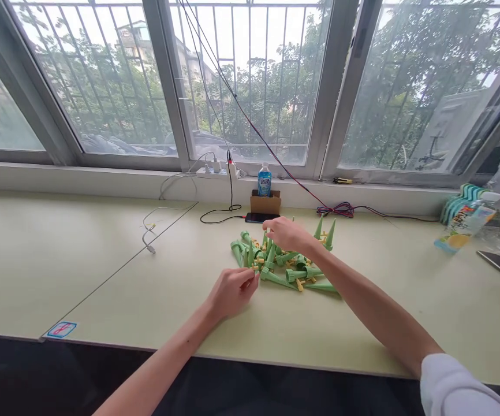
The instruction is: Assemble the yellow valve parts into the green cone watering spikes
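Pale daylight pours through a row of sliding windows in grey metal frames above a long, pale yellow-green tabletop. Outside, upright bars stand before leafy trees, with a building rising at left beneath a washed-out white sky. A low white wall runs between the glass and the table's far edge. A slanting seam divides the tabletop at left, ending beside a blue-bordered sticker; below the near edge, everything falls into darkness.
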The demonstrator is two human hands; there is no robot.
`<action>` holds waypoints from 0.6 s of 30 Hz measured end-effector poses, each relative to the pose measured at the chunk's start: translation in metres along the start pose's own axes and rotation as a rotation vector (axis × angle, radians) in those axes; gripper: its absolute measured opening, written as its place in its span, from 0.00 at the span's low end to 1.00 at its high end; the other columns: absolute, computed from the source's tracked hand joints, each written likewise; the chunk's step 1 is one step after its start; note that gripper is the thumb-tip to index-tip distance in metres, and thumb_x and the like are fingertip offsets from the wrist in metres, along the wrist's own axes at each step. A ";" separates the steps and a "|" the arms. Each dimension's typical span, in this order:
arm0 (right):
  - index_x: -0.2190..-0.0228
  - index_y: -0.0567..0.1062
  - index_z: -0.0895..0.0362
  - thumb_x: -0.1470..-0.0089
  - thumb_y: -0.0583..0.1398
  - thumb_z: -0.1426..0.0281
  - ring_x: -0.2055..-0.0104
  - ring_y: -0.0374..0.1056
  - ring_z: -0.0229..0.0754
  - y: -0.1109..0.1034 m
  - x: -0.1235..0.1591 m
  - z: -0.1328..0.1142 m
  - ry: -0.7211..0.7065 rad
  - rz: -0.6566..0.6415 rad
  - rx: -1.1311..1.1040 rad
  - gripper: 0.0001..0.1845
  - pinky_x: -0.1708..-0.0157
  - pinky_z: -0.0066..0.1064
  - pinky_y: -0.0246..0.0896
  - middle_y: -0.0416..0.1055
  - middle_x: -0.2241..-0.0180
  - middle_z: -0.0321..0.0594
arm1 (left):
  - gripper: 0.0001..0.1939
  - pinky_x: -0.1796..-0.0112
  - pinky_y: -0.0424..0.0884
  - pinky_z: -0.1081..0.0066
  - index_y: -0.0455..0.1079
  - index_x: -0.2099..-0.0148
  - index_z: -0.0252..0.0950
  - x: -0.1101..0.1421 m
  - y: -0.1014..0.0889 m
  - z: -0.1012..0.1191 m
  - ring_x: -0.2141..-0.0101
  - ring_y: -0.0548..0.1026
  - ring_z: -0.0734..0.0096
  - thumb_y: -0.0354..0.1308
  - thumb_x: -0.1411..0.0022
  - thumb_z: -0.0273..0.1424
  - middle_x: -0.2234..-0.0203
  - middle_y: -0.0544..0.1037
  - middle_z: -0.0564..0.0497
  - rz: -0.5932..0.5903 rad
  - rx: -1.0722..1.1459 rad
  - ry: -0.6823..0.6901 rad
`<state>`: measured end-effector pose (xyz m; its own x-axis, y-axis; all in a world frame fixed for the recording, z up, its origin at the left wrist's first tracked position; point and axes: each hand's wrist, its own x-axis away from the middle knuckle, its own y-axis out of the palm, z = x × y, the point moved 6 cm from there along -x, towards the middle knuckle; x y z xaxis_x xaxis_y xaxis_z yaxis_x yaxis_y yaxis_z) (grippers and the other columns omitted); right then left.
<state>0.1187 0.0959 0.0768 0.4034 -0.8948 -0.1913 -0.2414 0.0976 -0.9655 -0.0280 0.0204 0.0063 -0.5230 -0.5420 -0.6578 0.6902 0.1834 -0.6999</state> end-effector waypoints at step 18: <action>0.73 0.69 0.58 0.50 0.52 0.85 0.76 0.52 0.35 0.004 -0.002 0.000 -0.079 0.053 0.051 0.12 0.74 0.30 0.38 0.64 0.74 0.39 | 0.21 0.78 0.50 0.73 0.51 0.79 0.37 0.000 0.000 -0.001 0.82 0.51 0.78 0.49 0.32 0.29 0.85 0.55 0.58 0.004 0.003 -0.010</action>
<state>0.1173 0.0984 0.0737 0.4601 -0.8509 -0.2534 -0.2199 0.1672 -0.9611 -0.0286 0.0215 0.0061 -0.5147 -0.5497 -0.6580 0.6939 0.1836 -0.6962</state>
